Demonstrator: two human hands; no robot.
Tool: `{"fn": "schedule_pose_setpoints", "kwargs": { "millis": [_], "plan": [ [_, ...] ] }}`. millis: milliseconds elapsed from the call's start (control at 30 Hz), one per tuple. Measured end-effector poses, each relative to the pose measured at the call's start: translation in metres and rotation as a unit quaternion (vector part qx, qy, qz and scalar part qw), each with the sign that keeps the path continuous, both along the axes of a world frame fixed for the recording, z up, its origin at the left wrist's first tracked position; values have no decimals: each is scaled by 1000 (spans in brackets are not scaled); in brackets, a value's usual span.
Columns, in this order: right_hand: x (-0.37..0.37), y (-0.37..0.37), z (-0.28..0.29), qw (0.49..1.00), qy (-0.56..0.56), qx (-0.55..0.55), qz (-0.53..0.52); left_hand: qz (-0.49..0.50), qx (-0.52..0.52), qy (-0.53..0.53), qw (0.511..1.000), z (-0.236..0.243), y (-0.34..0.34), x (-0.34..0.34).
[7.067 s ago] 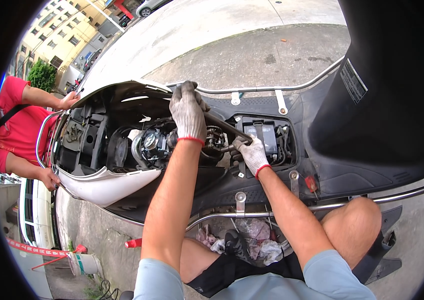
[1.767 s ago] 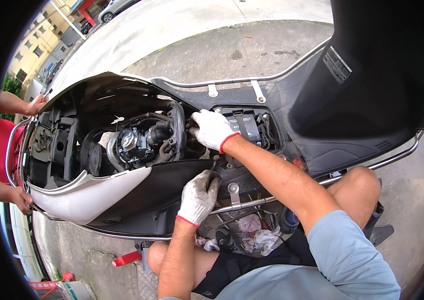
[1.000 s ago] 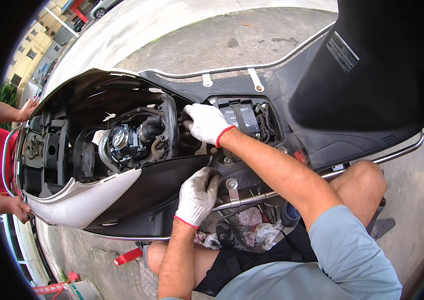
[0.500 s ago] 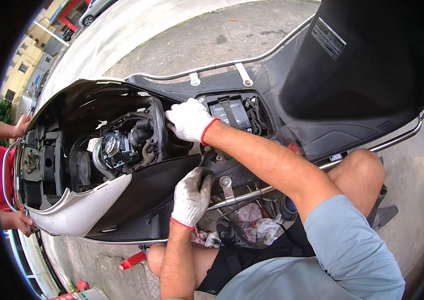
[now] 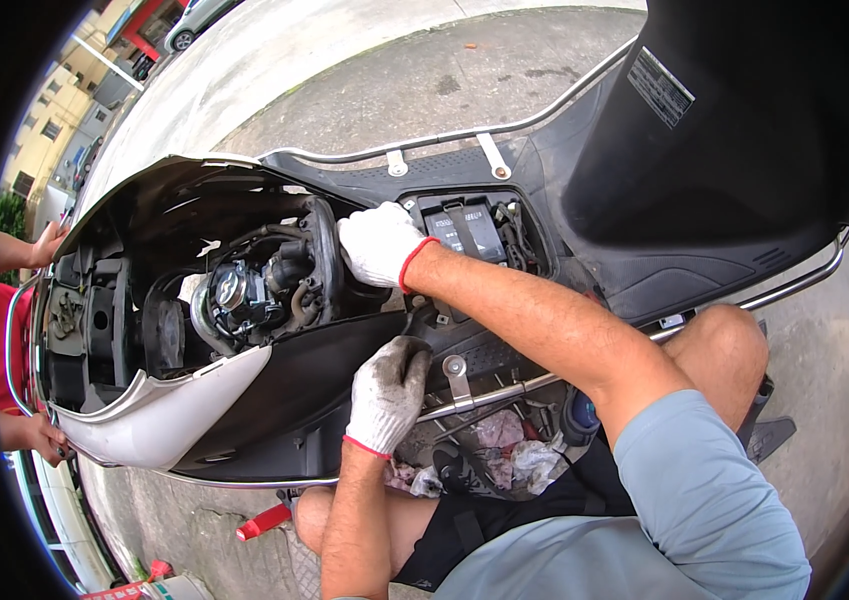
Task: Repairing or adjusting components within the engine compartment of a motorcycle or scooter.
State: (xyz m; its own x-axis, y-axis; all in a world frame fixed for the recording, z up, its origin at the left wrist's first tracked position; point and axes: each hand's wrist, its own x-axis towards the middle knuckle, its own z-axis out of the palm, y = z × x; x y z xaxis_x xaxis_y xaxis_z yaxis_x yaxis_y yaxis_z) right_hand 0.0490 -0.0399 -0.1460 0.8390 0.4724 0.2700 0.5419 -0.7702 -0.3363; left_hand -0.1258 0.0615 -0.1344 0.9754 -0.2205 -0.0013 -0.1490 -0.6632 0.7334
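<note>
My left hand [image 5: 388,398], in a soiled white glove with a red cuff, has its fingers curled at the edge of the black lower body panel [image 5: 314,392]. Whatever they grip is hidden. My right hand [image 5: 379,248], in a white glove, is closed beside the dark upright frame part [image 5: 320,260] between the exposed engine [image 5: 231,288] and the open battery box [image 5: 459,232]; its fingertips and anything in them are out of sight. The white body shell [image 5: 160,418] surrounds the engine bay of the scooter.
A co-worker's two hands [image 5: 47,245] [image 5: 49,437] are at the scooter's rear rail [image 5: 10,350]. Tools and rags [image 5: 534,462] lie under the floorboard, and a red object [image 5: 262,521] lies on the concrete. A parked car [image 5: 194,20] stands beyond.
The long dark bar held seven seconds ago is no longer in my hands. My left hand has come down to the panel's edge; my right hand has moved up and left. The last second shows little movement.
</note>
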Motion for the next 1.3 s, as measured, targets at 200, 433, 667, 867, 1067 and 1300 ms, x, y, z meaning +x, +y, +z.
{"fn": "schedule_pose_setpoints", "kwargs": {
  "millis": [200, 433, 667, 867, 1067, 1300],
  "plan": [
    [0, 4, -4, 998, 59, 3, -11, -7, -5, -9, 1000, -4, 2, 0],
    [12, -6, -2, 985, 146, 79, -40, -18, 11, -24, 999, -2, 4, -2],
    [5, -3, -1, 998, 51, 31, 13, -25, 13, -36, 999, 2, 3, -2],
    [7, 0, -1, 999, 35, 13, 24, -18, -1, -15, 1000, -4, 5, -2],
    [7, 4, -5, 995, 99, 28, -8, -14, -3, -7, 1000, -1, 3, -2],
    [14, 3, -9, 983, 162, 78, -45, -8, -2, -5, 1000, -2, 5, -2]
  ]
}}
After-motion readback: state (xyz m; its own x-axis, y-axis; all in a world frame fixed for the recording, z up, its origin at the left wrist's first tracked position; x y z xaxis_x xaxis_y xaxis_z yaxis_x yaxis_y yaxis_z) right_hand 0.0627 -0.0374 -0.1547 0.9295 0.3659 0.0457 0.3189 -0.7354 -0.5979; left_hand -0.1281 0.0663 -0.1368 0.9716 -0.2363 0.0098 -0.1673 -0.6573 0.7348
